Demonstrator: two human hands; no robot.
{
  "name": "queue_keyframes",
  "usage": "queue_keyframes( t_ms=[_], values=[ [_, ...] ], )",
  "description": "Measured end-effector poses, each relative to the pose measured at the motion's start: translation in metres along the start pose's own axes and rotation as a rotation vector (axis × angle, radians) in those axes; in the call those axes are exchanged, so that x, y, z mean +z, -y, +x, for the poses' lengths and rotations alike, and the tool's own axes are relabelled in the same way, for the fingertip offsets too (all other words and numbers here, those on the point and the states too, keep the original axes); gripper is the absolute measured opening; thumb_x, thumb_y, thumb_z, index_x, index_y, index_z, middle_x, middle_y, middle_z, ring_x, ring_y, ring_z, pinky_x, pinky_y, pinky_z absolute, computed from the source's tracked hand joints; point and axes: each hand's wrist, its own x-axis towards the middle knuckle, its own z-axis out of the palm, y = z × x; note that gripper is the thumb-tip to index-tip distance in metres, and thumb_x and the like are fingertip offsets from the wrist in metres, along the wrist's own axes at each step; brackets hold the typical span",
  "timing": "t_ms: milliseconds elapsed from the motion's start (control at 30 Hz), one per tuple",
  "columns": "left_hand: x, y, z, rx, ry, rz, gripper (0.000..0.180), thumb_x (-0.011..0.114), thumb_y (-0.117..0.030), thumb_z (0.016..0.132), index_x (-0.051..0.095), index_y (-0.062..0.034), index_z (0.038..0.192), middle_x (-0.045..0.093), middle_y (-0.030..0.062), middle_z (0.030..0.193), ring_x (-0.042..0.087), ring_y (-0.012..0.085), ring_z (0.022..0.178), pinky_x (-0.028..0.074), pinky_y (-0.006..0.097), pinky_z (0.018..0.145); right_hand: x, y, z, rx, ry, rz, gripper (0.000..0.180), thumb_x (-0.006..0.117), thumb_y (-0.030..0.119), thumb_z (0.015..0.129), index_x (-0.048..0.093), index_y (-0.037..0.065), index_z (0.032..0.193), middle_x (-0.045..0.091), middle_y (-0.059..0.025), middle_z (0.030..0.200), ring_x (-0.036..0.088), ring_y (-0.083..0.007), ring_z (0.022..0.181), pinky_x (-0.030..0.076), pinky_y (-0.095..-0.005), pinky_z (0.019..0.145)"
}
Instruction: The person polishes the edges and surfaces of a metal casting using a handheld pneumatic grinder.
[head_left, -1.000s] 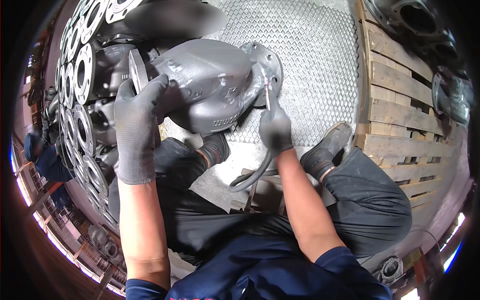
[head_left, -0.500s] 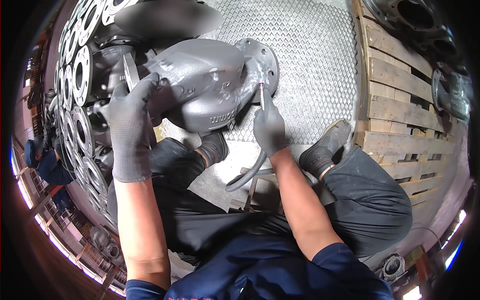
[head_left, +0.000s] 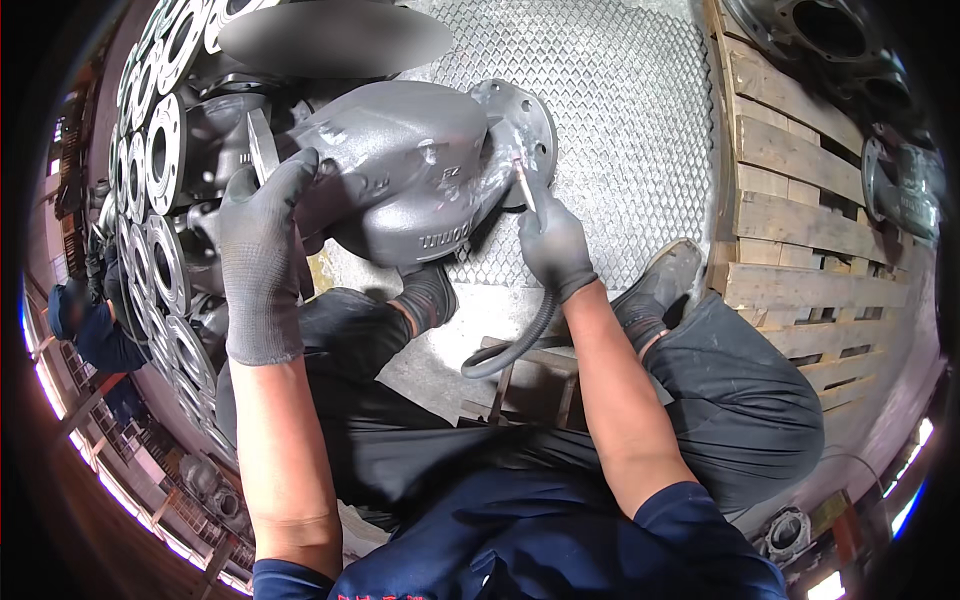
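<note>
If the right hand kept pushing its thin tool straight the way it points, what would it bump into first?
Probably the round flange of the grey valve body. The right hand aims its thin tool up at it, tip at or nearly on the flange; depth is unclear.

**No packages, labels, signs or screens in view**

Nothing of that kind shows anywhere: no box, bag or wrapper, no sticker or tag, no sign, no display. The nearest thing to a marking is raised lettering cast into the grey valve body (head_left: 400,170), on its lower front and near its flange; it is the same grey as the metal, small and partly blurred
</note>
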Motion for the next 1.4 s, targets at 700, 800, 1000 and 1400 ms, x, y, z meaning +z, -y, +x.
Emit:
queue_keyframes(
  t_ms=[700, 800, 1000, 1400],
  values=[
    [0.011, -0.008, -0.006, 0.010, -0.040, 0.127, 0.037, 0.077, -0.035, 0.092, 0.067, -0.0036, 0.109, 0.067, 0.0069, 0.097, 0.067, 0.0157, 0.075, 0.053, 0.030, 0.051, -0.004, -0.014, -0.014, -0.053, -0.032, 0.039, 0.057, 0.051, 0.012, 0.098, 0.055, 0.012, 0.155, 0.070, -0.0286, 0.126, 0.070, -0.0467, 0.108, 0.056, -0.0493, 0.096],
    [0.003, -0.004, -0.001, 0.002, -0.044, 0.149, 0.035, 0.077, -0.034, 0.093, 0.067, -0.0043, 0.109, 0.067, 0.0072, 0.097, 0.067, 0.0158, 0.073, 0.053, 0.030, 0.051, -0.014, -0.004, -0.009, 0.017, 0.018, -0.003, 0.058, 0.051, 0.014, 0.098, 0.051, 0.011, 0.156, 0.071, -0.0333, 0.103, 0.068, -0.0518, 0.098, 0.055, -0.0583, 0.091],
    [-0.001, 0.004, 0.008, 0.020, -0.038, 0.046, 0.037, 0.080, -0.032, 0.093, 0.069, -0.0020, 0.112, 0.068, 0.0071, 0.095, 0.067, 0.0157, 0.069, 0.053, 0.031, 0.050, -0.020, 0.013, -0.002, 0.207, 0.076, 0.007, 0.057, 0.053, 0.015, 0.098, 0.056, 0.016, 0.155, 0.072, -0.0289, 0.121, 0.071, -0.0458, 0.110, 0.056, -0.0479, 0.099],
    [-0.025, 0.017, 0.025, -0.053, -0.037, -0.087, 0.052, 0.076, -0.032, 0.102, 0.064, 0.0040, 0.137, 0.071, 0.0118, 0.121, 0.070, 0.0167, 0.104, 0.058, 0.033, 0.089, -0.067, 0.034, 0.043, 0.118, 0.299, -0.006, 0.053, 0.055, 0.010, 0.098, 0.062, 0.013, 0.150, 0.071, -0.0255, 0.129, 0.072, -0.0405, 0.114, 0.056, -0.0429, 0.102]
  ],
)
